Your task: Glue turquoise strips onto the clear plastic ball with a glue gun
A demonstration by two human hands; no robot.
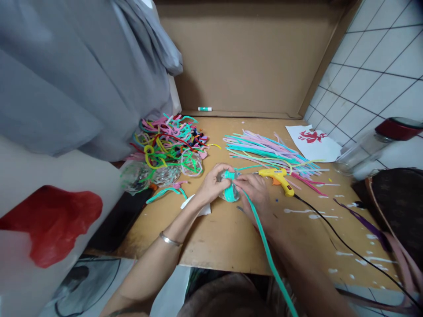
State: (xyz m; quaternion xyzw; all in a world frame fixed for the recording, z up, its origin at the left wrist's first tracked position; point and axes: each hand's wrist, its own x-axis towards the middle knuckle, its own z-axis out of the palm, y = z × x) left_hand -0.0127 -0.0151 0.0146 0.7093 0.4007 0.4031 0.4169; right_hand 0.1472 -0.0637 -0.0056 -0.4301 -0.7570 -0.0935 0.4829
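Between the two hands, over the near middle of the tabletop [228, 244], was one clear rounded piece [229, 192] banded with turquoise. It lay to the right of the left hand [213, 185], whose fingers were curled around its side with the thumb across its front, and just left of the right hand [255, 191], whose fingers seemed to pinch one turquoise strip [262, 231] close against it; the exact contact was partly hidden. That strip's long axis ran from the piece back toward the wearer, slanting down and right over the right forearm. One yellow glue gun [279, 176] lay just beyond the right hand, far nearer to it than to the left, its nozzle aimed leftward. Farther back were one bundle of straight strips [261, 147], too many to count, and one tangled heap [168, 138] to the left, equally uncountable, with what looked like three clear bowl-like forms [167, 175] along its near edge. Singly, there were one sheet with a red design [313, 141], one lidded bottle [363, 149], one bag [393, 211] and one small green-and-white tube [205, 108].
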